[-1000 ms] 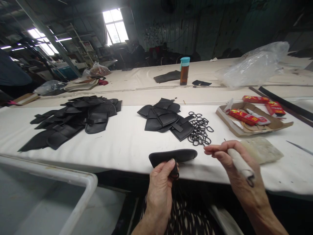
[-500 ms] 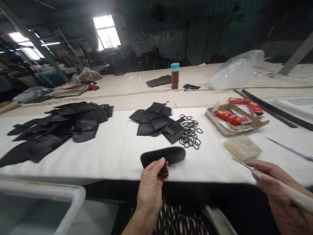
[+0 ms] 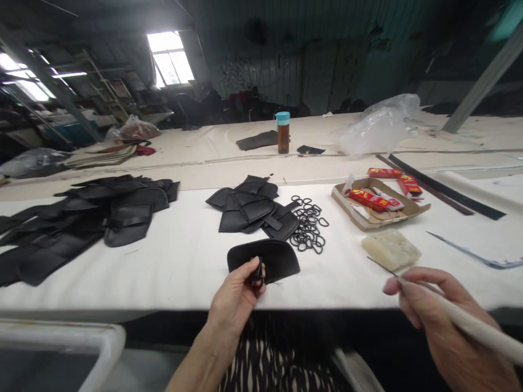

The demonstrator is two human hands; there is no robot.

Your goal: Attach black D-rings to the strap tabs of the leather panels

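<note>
My left hand (image 3: 237, 291) is closed in a pinch at the table's front edge. It grips a black leather piece (image 3: 281, 258) with a rounded outline by its small folded strap (image 3: 256, 272); part of a dark ring seems to show at the strap, mostly hidden by my fingers. On the right, my right hand (image 3: 437, 310) is wrapped around a thin-tipped tool (image 3: 469, 321) with a long pale handle. Its slim dark tip points left, in front of a yellowish translucent block (image 3: 391, 249). Beyond the held piece lie a pile of black rings (image 3: 308, 228) and several black leather pieces (image 3: 249, 207).
A bigger heap of black leather pieces (image 3: 131, 218) lies left. An open cardboard box (image 3: 371, 220) holds red tubes or packets. Scissors-like pointed metal (image 3: 466, 251) lies right. Farther back are a bottle (image 3: 283, 133), plastic bag (image 3: 379, 128) and dark strips (image 3: 445, 185). A white-rimmed bin (image 3: 98, 337) stands front left.
The leather piece in my left hand has turned and shows more of its broad face. My right hand has shifted with the tool. The whole view has swung slightly right.
</note>
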